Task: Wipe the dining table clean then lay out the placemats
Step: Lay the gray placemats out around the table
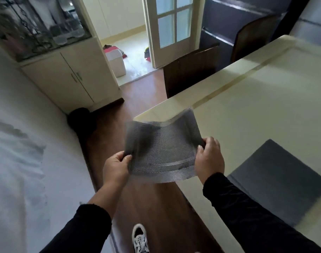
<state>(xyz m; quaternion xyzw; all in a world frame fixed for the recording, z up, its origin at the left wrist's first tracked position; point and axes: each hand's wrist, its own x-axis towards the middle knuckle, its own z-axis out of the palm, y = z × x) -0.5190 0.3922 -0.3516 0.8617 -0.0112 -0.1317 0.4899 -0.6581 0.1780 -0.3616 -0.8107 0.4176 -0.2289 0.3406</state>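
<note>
Both hands, left hand (115, 167) and right hand (209, 157), pinch a mesh placemat (161, 152) taut. One placemat (276, 181) already lies on the bench (247, 110); laying is underway, so next lower this flat nearby.

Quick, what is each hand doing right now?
Left hand: grips the left edge of the grey mesh placemat.
Right hand: grips the placemat's right edge, holding it above the table corner.
</note>
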